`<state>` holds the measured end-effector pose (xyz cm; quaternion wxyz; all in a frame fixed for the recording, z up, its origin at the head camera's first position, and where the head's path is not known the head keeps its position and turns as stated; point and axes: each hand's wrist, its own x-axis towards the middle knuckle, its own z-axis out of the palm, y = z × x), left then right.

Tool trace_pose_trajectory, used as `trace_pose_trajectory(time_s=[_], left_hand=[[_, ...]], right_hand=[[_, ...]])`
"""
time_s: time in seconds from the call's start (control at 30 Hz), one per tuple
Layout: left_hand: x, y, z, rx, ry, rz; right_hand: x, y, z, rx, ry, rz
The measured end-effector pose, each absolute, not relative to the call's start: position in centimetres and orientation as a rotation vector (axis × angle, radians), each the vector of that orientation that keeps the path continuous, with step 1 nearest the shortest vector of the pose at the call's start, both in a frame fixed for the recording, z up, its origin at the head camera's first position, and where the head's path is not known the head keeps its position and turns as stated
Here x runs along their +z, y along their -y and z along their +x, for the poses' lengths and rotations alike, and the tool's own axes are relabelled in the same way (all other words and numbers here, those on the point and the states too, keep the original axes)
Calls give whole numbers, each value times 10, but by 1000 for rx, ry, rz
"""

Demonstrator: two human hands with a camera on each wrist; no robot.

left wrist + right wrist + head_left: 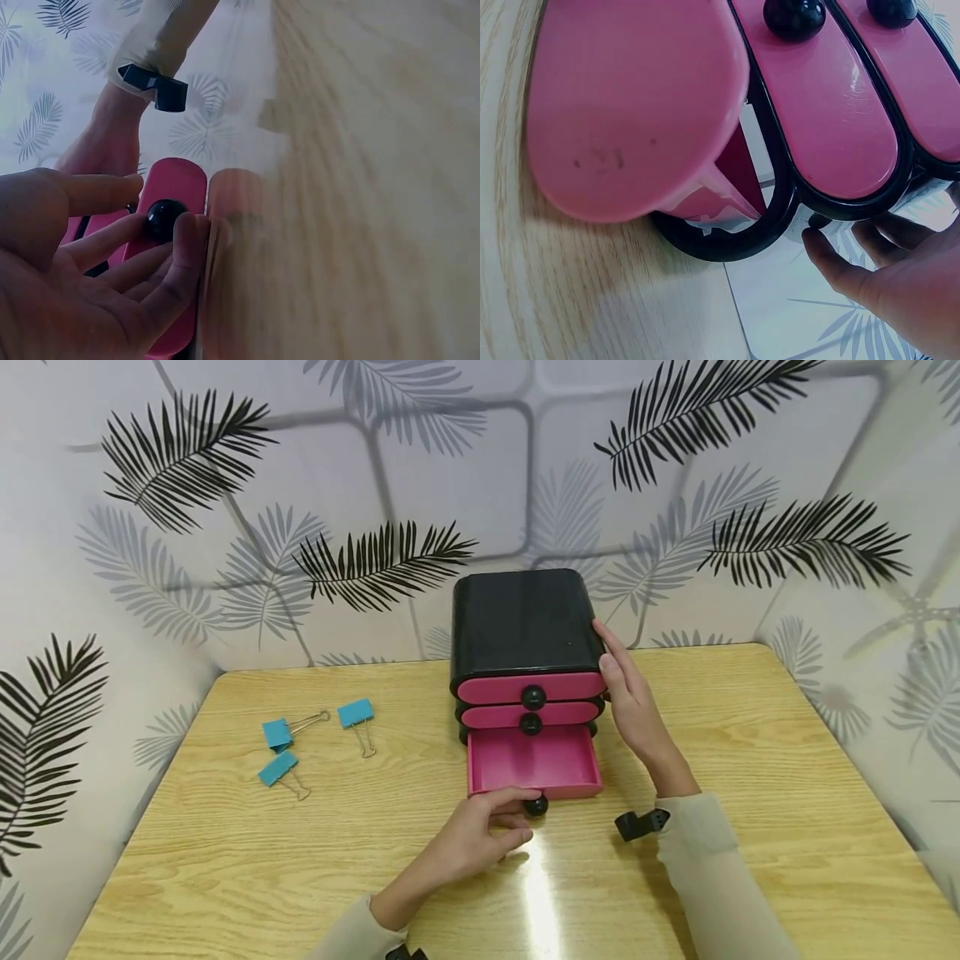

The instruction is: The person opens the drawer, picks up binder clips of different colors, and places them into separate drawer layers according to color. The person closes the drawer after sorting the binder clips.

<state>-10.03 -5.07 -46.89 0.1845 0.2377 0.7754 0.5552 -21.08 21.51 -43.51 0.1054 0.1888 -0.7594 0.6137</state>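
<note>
A small black cabinet [525,618] with pink drawers stands on the table. Its bottom drawer [532,758] is pulled out, and nothing lies inside. My left hand [480,831] is at that drawer's front, with fingertips on either side of the round black knob [165,219]. The thumb stands a little away from the knob. Along the cabinet's right side rests my right hand [636,706], fingers extended and thumb near the top front corner. The middle drawer [829,112] and the top drawer [495,687] are closed.
Three blue binder clips lie on the wooden table [225,860] left of the cabinet: one upper left [277,734], one below it [278,768], one nearer the cabinet [356,713]. A leaf-patterned wall covering [450,460] rises behind the table.
</note>
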Motion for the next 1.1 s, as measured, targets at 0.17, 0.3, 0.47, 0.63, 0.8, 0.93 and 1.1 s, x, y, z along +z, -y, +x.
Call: trace_pose_trajectory(time_s=[0.17,0.3,0.47,0.63,0.8,0.93,1.1], left_hand=[[-464,55,-103,1466,-2211,674],[-458,61,-105,1415,-2199,696],[-451,70,-109,1391,-2227,774],[-446,79,-116,1404,-2238,800],[-441,89,-121,1415,-2341,761],[-439,94,-124,1452,-2410,709],[-439,101,-130,1542,-2506,651]], right_hand=[[-434,-215,-212,1822,2225,561],[-433,-216,-212,1813,2232,556],[-430,-215,-211,1799,2244,551],[-430,-215,-210,1825,2235,547],[-433,-215,-210,1828,2236,539],[-436,-215,-211,1821,2243,538],[-435,-215,-211,1810,2252,532]])
